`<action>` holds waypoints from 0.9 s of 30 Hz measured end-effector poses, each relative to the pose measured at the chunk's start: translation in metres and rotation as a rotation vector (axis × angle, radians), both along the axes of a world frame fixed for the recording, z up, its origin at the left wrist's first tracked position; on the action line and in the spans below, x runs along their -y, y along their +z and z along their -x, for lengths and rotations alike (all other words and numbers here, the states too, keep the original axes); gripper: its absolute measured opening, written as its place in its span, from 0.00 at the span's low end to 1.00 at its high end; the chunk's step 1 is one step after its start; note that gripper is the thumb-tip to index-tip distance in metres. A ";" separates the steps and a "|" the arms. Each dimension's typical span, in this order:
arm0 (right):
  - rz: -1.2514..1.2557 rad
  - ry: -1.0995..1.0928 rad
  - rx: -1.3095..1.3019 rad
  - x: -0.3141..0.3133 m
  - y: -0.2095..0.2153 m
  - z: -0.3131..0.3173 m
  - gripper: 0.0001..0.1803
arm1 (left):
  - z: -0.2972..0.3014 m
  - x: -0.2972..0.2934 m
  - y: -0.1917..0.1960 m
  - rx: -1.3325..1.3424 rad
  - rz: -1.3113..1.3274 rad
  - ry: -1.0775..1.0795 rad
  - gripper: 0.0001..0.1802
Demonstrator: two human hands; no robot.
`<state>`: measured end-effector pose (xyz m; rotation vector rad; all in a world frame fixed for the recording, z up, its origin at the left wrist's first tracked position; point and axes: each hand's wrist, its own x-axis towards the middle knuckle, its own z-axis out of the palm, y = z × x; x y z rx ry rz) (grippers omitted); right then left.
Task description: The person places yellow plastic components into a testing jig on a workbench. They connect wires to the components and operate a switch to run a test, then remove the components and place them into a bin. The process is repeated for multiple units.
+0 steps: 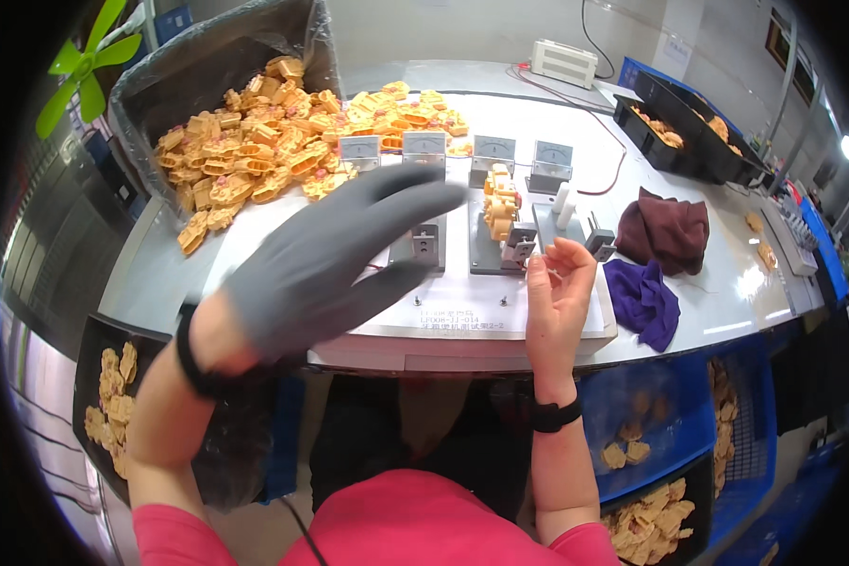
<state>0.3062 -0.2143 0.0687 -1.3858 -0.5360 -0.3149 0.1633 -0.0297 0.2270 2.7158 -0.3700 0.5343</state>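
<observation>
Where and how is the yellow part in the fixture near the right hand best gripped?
Probably around its middle, from above and left: the yellow part looks uncovered there, while a grey block crowds its near end, a meter stands beyond, and white posts rise rightward.

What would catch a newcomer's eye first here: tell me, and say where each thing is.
The big heap of yellow-orange parts at upper left, spilling from a dark, plastic-lined bin onto the bench, with a bright green fan beside it. Then the grey-gloved left hand, spread large over the bench's near middle, while the bare right hand is right of it.
</observation>
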 end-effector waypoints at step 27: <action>0.917 0.156 0.106 0.024 0.031 0.012 0.07 | 0.070 -0.079 -0.198 0.250 0.781 0.496 0.21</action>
